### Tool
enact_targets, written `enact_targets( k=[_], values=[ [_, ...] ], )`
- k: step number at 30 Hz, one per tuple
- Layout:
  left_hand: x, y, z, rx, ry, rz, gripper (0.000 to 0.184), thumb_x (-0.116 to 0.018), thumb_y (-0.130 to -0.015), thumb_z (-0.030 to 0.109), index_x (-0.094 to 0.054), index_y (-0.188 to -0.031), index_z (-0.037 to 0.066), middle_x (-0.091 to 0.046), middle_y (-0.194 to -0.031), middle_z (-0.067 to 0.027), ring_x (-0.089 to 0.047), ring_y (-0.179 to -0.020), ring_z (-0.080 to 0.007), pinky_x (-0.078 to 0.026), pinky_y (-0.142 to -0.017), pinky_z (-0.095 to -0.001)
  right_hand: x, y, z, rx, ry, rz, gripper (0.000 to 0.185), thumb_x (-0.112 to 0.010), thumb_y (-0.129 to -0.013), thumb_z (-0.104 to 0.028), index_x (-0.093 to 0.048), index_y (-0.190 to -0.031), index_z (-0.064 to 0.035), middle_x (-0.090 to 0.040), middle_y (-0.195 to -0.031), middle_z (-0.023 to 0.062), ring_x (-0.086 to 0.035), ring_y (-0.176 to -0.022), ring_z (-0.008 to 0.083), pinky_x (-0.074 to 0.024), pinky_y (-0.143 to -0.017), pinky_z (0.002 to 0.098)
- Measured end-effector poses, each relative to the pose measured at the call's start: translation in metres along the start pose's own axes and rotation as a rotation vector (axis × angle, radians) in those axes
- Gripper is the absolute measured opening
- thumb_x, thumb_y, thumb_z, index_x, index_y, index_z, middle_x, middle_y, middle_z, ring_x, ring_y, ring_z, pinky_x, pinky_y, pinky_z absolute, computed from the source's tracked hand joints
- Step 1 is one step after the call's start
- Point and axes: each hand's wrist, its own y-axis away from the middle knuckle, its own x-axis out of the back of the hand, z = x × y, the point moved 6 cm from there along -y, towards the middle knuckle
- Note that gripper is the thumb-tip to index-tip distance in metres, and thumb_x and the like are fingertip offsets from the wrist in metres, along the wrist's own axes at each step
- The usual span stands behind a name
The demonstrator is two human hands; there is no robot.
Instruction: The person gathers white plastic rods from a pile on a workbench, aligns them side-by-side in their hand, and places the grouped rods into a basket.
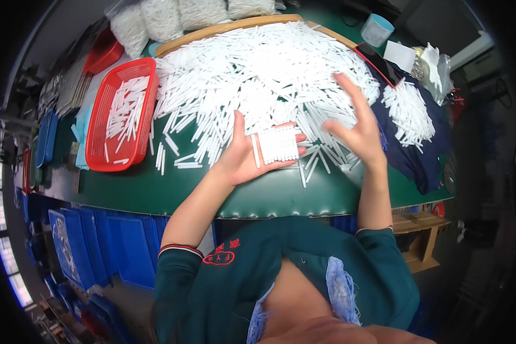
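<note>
Palm up, my left hand holds several short white rods lined up side by side across the palm and fingers. One rod lies slightly apart from that row, nearer the thumb. My right hand hovers to the right above the table, thumb and forefinger spread, with nothing seen between them; its other fingers are partly hidden. A wide heap of the same white rods spreads beyond both hands. Loose rods lie at the heap's near edge, around my hands.
A red plastic basket with white rods stands at left. Wooden strips edge the heap, with filled clear bags behind. A phone and a smaller rod pile on dark cloth are at right. The green table's padded edge is near my body.
</note>
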Motion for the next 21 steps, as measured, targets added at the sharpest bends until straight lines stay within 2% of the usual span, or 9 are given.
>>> enact_targets(
  k=[2,3,5,6,8,11,21],
  values=[
    [-0.001,-0.001,0.000,0.005,0.006,-0.046,0.106,-0.013,-0.073,0.083,-0.024,-0.140,0.001,-0.034,-0.140,-0.0204,-0.034,-0.129,-0.0367,-0.030,-0.104,-0.0484,-0.041,-0.001,-0.036,0.182,0.213,-0.262,0.083,-0.080,-0.060,-0.035,-0.044,-0.127,-0.0022,-0.044,-0.131,0.0158,-0.036,-0.128,0.0333,-0.0265,-0.106,0.0462],
    [-0.002,-0.001,0.001,-0.008,0.010,-0.039,0.106,-0.013,-0.073,0.083,-0.024,-0.140,0.001,-0.034,-0.140,-0.0204,-0.034,-0.129,-0.0367,-0.030,-0.104,-0.0484,-0.055,0.003,-0.042,0.196,0.216,-0.298,0.084,-0.078,-0.058,-0.041,-0.045,-0.126,-0.0030,-0.046,-0.127,0.0147,-0.038,-0.126,0.0331,-0.0253,-0.105,0.0500],
    [-0.002,0.000,0.003,-0.061,0.041,0.053,0.105,-0.013,-0.074,0.081,-0.024,-0.140,0.000,-0.035,-0.140,-0.0174,-0.035,-0.129,-0.0338,-0.030,-0.105,-0.0485,-0.069,0.012,-0.043,0.206,0.228,-0.324,0.085,-0.078,-0.056,-0.044,-0.046,-0.124,-0.0035,-0.049,-0.118,0.0139,-0.043,-0.119,0.0324,-0.0272,-0.104,0.0506],
    [-0.004,0.001,0.003,-0.064,0.004,0.067,0.103,-0.013,-0.076,0.080,-0.024,-0.140,0.000,-0.036,-0.140,-0.0149,-0.035,-0.130,-0.0306,-0.031,-0.104,-0.0468,-0.071,0.014,-0.043,0.208,0.221,-0.333,0.085,-0.078,-0.056,-0.044,-0.046,-0.124,-0.0035,-0.049,-0.118,0.0139,-0.043,-0.119,0.0324,-0.0272,-0.104,0.0506],
    [0.000,0.000,-0.001,-0.047,-0.008,0.055,0.103,-0.013,-0.076,0.080,-0.024,-0.140,0.000,-0.036,-0.140,-0.0149,-0.035,-0.130,-0.0300,-0.032,-0.104,-0.0455,-0.072,0.017,-0.043,0.228,0.243,-0.326,0.081,-0.078,-0.056,-0.044,-0.048,-0.121,-0.0040,-0.050,-0.110,0.0130,-0.047,-0.110,0.0310,-0.0296,-0.102,0.0507],
    [0.002,-0.002,-0.004,-0.029,-0.045,0.038,0.102,-0.013,-0.077,0.079,-0.024,-0.140,-0.001,-0.036,-0.140,-0.0149,-0.036,-0.129,-0.0286,-0.033,-0.104,-0.0433,-0.077,0.020,-0.032,0.225,0.245,-0.322,0.076,-0.078,-0.057,-0.042,-0.050,-0.117,-0.0048,-0.050,-0.108,0.0122,-0.048,-0.105,0.0305,-0.0320,-0.100,0.0506],
    [0.008,-0.005,-0.009,0.020,-0.033,0.038,0.101,-0.016,-0.076,0.079,-0.026,-0.139,0.001,-0.039,-0.137,-0.0138,-0.039,-0.127,-0.0266,-0.036,-0.102,-0.0413,-0.080,0.022,-0.035,0.246,0.207,-0.304,0.071,-0.078,-0.058,-0.041,-0.053,-0.114,-0.0060,-0.051,-0.106,0.0109,-0.050,-0.102,0.0292,-0.0334,-0.099,0.0505]
  ],
)
